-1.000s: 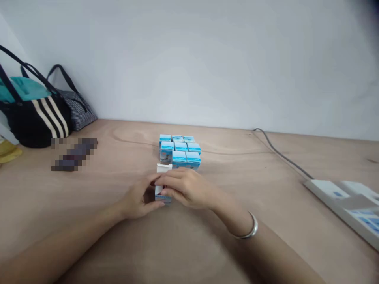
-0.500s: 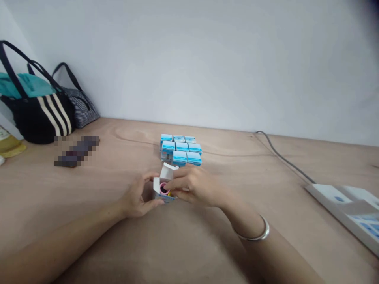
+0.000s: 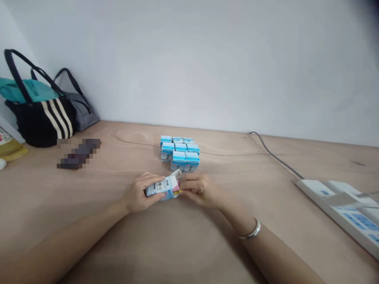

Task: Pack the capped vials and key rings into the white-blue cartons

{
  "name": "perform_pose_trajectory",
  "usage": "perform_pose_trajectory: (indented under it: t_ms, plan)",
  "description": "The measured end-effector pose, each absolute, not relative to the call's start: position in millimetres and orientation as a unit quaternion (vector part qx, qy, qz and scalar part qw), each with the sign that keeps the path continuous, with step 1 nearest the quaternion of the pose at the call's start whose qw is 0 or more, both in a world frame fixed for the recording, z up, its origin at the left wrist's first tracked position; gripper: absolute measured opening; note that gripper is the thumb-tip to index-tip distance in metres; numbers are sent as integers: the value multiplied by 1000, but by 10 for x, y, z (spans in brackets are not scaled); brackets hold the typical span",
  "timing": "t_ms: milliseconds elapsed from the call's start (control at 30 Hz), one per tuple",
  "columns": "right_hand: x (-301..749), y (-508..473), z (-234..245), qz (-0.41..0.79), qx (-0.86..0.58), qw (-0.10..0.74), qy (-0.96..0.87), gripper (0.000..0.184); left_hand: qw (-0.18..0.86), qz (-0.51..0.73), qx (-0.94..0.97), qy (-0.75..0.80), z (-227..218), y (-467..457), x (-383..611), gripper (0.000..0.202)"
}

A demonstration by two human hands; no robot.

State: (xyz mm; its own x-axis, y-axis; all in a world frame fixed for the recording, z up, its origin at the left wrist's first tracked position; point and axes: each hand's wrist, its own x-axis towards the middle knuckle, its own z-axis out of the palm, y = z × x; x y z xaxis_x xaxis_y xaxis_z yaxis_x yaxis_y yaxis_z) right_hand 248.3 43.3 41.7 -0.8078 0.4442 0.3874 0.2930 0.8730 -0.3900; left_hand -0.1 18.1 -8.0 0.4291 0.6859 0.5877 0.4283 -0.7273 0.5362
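So why is the white-and-blue cardboard carton (image 3: 162,187) held in the hands rather than set down on the pale wooden tabletop (image 3: 237,165)?

Because the left hand (image 3: 137,193) clamps it, fingers wrapped over the printed face, just in front of the cluster of small blue-topped boxes (image 3: 179,152). That grip seems meant to steady the carton and turn its open end, with the raised white flap (image 3: 177,172), toward the other hand.

And the right hand (image 3: 197,190)?

Close against that open end, so the two hands are together. A pink-and-yellow item (image 3: 178,192) shows there, but whether those fingers pinch it or the carton cannot be told from this view.
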Motion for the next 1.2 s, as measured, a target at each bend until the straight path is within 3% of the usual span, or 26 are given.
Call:
perform_pose_trajectory:
  t_ms: [267,533,733,833,933,1100,1200]
  plan:
    - [3187,634,907,305,-329,192,-873,24,151,392,833,360,-89,201,-33,45]
    - [3327,686,986,144,-470,190,-850,23,151,391,839,346,-93,200,-20,42]
    - [3226,809,732,206,-439,245,-839,16,156,384,847,332,-76,195,-17,42]
    - [3334,800,774,296,-469,273,-786,36,158,378,848,337,-83,192,-22,43]
    - [3531,773,874,345,-526,231,-742,47,156,373,844,354,-86,183,-26,46]
    - [3786,854,802,273,-621,174,-714,34,124,396,838,354,-122,190,-14,45]
    - [3778,915,739,162,-642,151,-734,26,71,407,847,334,-174,228,20,38]
